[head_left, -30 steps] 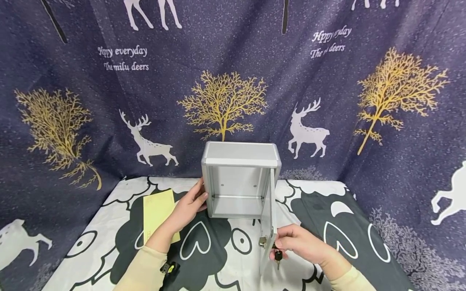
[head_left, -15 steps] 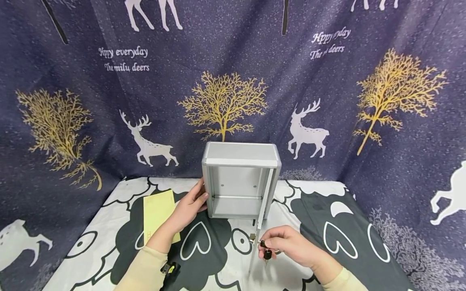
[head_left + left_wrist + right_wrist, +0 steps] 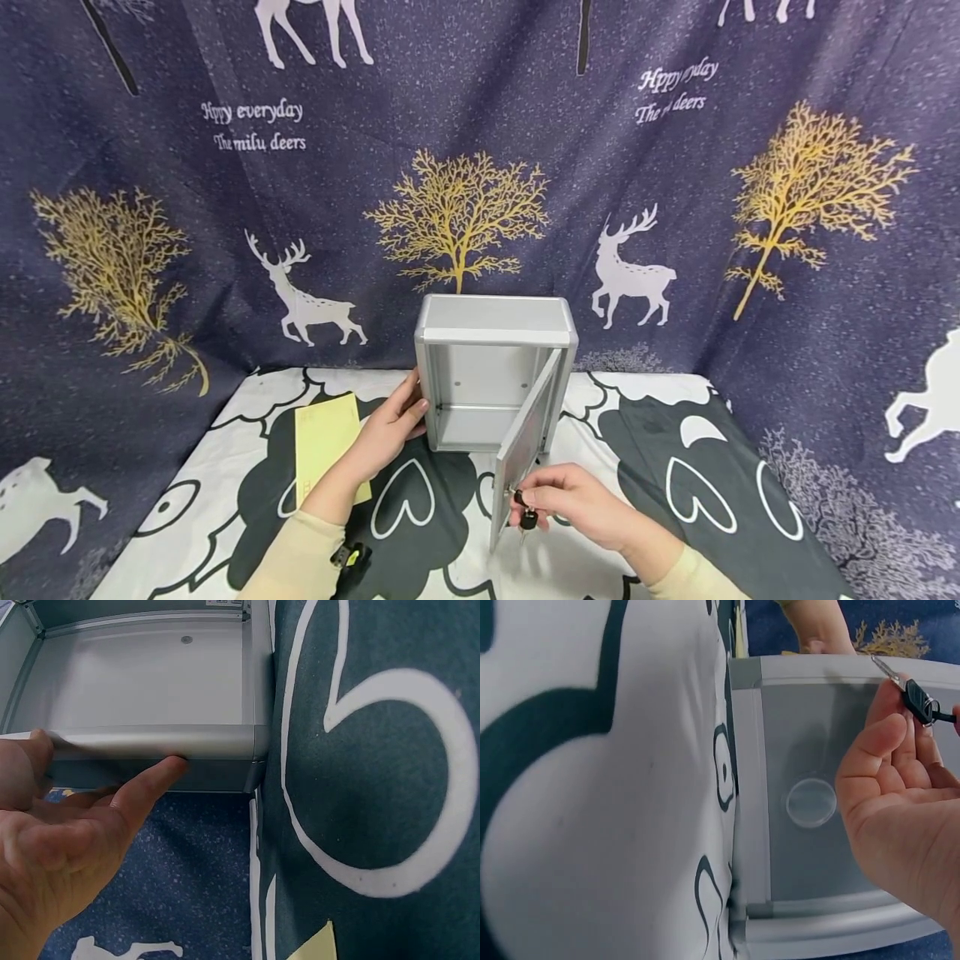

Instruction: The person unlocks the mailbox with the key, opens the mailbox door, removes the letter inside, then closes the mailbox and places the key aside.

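Note:
A silver-grey metal box [image 3: 491, 317] stands on the cloth, its hinged door [image 3: 525, 425] standing ajar toward me on the right. My left hand [image 3: 386, 433] rests against the box's left side. In the left wrist view the thumb lies at the front rim and the other fingers stretch along the side wall. At the door's free edge, my right hand [image 3: 570, 504] pinches a black-headed key [image 3: 519, 497] at the lock. A second black-headed key [image 3: 919, 703] dangles from the same ring. The fingers partly cover the lock.
Left of the box lies a yellow envelope-like paper [image 3: 326, 437], partly under the left forearm. A patterned black-and-white cloth [image 3: 457, 575] covers the table. Behind the box hangs a dark blue curtain [image 3: 480, 100] with deer and trees.
My right hand has moved left, swinging the door inward toward the box opening while still pinching the key. The left hand has stayed at the box's side.

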`<state>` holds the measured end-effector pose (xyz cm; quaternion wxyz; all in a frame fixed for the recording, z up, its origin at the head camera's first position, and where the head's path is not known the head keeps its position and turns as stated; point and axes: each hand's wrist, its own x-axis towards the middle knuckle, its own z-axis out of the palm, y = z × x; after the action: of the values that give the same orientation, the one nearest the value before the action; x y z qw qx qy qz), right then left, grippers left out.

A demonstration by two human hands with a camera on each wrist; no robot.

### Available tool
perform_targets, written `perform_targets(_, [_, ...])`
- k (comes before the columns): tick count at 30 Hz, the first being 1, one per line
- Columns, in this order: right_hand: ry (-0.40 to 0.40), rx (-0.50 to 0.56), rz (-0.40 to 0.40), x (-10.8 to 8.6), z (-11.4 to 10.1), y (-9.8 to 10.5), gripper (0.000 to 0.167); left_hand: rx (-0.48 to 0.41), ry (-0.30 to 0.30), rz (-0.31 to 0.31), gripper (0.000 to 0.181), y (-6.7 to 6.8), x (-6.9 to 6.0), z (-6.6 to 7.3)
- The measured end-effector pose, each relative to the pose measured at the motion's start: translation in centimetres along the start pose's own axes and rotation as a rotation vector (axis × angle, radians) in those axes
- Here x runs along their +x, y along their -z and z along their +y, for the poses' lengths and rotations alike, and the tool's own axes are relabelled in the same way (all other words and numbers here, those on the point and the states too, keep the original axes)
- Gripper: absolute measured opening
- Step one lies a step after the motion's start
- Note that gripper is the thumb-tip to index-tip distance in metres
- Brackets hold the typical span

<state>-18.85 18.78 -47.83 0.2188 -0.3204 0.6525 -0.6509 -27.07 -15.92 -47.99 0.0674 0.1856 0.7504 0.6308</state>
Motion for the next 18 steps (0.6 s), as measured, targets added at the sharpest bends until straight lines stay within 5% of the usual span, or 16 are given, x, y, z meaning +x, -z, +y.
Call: perform_targets(18, [-0.057, -0.023, 0.129, 3.4, 0.4, -2.4, 0.030, 0.031, -0.008, 0.017, 0.070, 0.0, -0.1, -0.2])
